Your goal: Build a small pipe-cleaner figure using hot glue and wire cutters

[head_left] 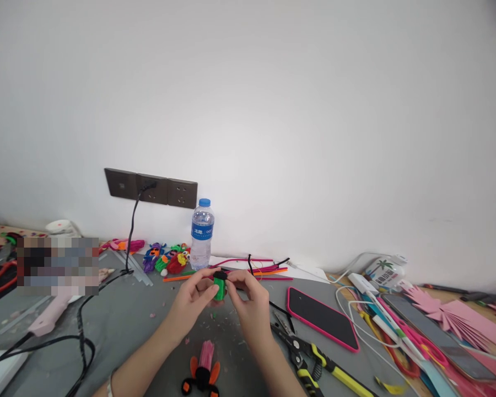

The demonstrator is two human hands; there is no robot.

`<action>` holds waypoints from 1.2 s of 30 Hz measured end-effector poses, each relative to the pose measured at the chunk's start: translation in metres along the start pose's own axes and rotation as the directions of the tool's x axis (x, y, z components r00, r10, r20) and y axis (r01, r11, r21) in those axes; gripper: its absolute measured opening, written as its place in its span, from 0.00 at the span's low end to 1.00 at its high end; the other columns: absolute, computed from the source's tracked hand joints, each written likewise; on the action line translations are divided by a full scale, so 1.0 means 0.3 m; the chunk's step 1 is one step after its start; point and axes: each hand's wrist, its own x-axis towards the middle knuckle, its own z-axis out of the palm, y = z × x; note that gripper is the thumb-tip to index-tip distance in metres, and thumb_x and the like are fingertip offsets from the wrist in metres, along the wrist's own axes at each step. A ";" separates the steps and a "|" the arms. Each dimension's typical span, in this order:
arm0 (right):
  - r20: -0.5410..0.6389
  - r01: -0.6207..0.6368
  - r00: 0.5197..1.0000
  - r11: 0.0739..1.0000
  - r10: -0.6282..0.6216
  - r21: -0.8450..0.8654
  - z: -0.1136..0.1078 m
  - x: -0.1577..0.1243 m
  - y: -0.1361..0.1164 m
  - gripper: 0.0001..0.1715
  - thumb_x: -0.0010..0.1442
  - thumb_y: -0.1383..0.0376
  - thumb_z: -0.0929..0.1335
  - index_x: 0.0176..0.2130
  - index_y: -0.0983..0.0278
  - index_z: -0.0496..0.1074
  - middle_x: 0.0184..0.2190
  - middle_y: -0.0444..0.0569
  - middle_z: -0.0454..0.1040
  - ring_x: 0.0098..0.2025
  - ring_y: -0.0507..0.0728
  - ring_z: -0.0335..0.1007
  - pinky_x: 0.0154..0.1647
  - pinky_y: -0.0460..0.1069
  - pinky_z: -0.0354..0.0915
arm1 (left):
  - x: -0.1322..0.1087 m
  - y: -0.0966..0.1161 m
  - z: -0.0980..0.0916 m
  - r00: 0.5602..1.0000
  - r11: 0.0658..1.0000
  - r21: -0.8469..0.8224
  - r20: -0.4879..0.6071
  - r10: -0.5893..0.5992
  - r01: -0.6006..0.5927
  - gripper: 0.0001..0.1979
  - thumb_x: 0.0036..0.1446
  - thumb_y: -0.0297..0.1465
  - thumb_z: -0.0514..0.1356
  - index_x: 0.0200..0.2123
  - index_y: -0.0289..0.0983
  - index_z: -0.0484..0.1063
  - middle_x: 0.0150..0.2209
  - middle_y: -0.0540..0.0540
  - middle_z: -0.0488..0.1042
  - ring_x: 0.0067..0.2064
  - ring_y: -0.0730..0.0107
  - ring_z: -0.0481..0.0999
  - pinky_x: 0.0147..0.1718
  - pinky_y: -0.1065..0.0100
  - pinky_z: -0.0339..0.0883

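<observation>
Between my hands, above the grey mat, is a small fuzzy green piece (219,289) with a black top. My left hand (194,298) pinches it from the left, thumb against its side. From the right, the fingers of my right hand (248,298) close at its black upper edge; a dark strand seems to run off there, partly hidden. Below them on the mat lies a pink, orange and black pipe-cleaner figure (204,369). Behind my hands are several loose pipe cleaners (268,270) in magenta, orange and black.
A water bottle (201,237) stands by the wall near small colourful figures (165,258). Yellow-and-black pliers (300,347) and a pink-cased phone (322,318) lie to the right. At left are a pink glue gun (52,314) and its black cable (81,320).
</observation>
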 end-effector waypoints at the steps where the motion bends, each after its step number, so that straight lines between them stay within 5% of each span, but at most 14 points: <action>1: -0.001 -0.019 1.000 0.999 0.019 0.028 0.001 -0.001 0.003 0.04 0.58 0.69 0.67 0.32 0.61 0.71 0.30 0.48 0.74 0.33 0.55 0.72 0.36 0.48 0.68 | 0.000 0.000 0.001 1.000 1.000 -0.019 0.000 -0.005 0.005 0.22 0.52 0.42 0.65 0.48 0.40 0.70 0.36 0.47 0.76 0.40 0.63 0.74 0.40 0.62 0.74; 10: 0.031 -0.027 0.999 0.988 0.022 0.151 -0.006 0.007 -0.011 0.04 0.58 0.67 0.69 0.33 0.60 0.75 0.32 0.50 0.76 0.36 0.57 0.72 0.37 0.49 0.69 | -0.005 0.013 0.013 0.998 0.980 -0.195 -0.031 -0.051 0.044 0.18 0.50 0.39 0.67 0.43 0.39 0.71 0.36 0.48 0.77 0.37 0.67 0.76 0.38 0.64 0.74; 17: 0.113 0.048 0.992 0.996 -0.056 0.072 -0.026 0.022 -0.024 0.07 0.59 0.70 0.67 0.32 0.60 0.75 0.32 0.50 0.75 0.37 0.57 0.72 0.36 0.49 0.68 | -0.001 0.015 0.009 0.992 0.961 -0.257 -0.046 -0.117 0.102 0.20 0.48 0.38 0.69 0.43 0.39 0.72 0.34 0.49 0.76 0.34 0.70 0.76 0.36 0.66 0.74; 25: 0.095 0.031 0.995 0.991 -0.043 0.127 -0.021 0.019 -0.025 0.05 0.58 0.71 0.67 0.32 0.61 0.70 0.31 0.47 0.71 0.34 0.55 0.70 0.34 0.48 0.68 | -0.008 0.016 -0.002 0.978 0.910 -0.358 0.090 -0.189 0.208 0.21 0.51 0.36 0.68 0.48 0.39 0.71 0.34 0.48 0.77 0.31 0.72 0.77 0.35 0.68 0.73; 36: 0.091 0.122 0.988 0.993 -0.121 -0.005 -0.020 0.010 -0.018 0.06 0.58 0.73 0.63 0.31 0.62 0.65 0.28 0.45 0.68 0.31 0.52 0.67 0.33 0.46 0.68 | -0.004 0.014 -0.012 0.985 0.960 -0.245 0.137 -0.106 0.137 0.17 0.54 0.36 0.66 0.48 0.40 0.72 0.36 0.47 0.76 0.34 0.70 0.75 0.36 0.65 0.73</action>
